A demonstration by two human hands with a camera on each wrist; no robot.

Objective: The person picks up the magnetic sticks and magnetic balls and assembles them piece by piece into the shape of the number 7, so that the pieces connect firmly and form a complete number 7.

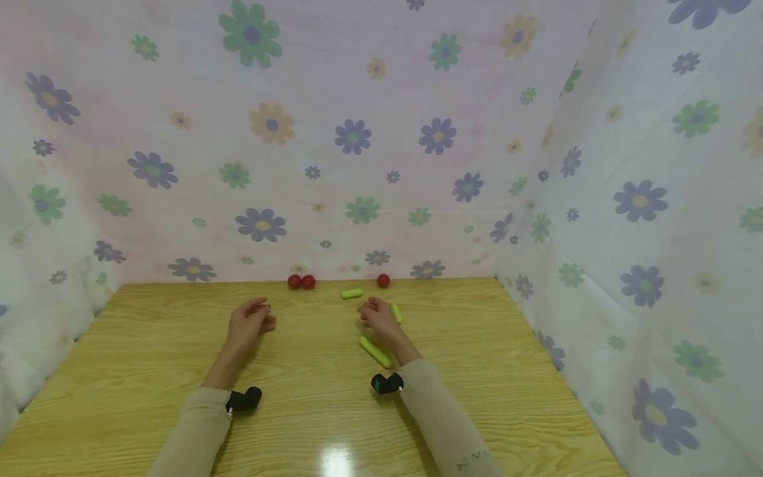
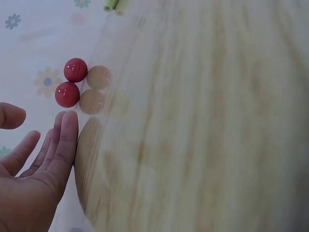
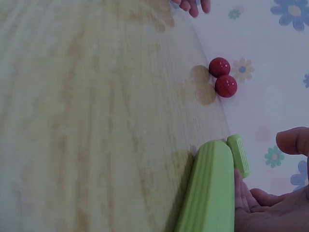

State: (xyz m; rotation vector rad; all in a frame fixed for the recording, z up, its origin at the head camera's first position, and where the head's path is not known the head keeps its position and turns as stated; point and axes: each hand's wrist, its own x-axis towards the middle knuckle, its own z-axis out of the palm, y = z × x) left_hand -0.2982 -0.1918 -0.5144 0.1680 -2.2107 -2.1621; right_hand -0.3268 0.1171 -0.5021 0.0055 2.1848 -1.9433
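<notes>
My left hand [image 1: 247,324] rests on the left side of the table with its fingers extended and nothing held. In the left wrist view two glossy red balls [image 2: 72,82] sit just beyond its fingertips. My right hand [image 1: 379,319] lies on the right, fingers relaxed and thumb apart, its grasp empty. Beside its wrist is a long, ridged light-green stick [image 1: 375,352], which looms large in the right wrist view. Two shorter green pieces are nearby: one piece [image 1: 352,293] ahead of the hand, another piece [image 1: 397,313] at its right, partly hidden by it.
Along the back edge of the wooden table [image 1: 310,411] are the red ball pair [image 1: 301,282] and a single red ball [image 1: 383,281]. A flower-patterned cloth [image 1: 393,212] hangs right behind the table and along both sides. Each wrist carries a small black camera [image 1: 244,399].
</notes>
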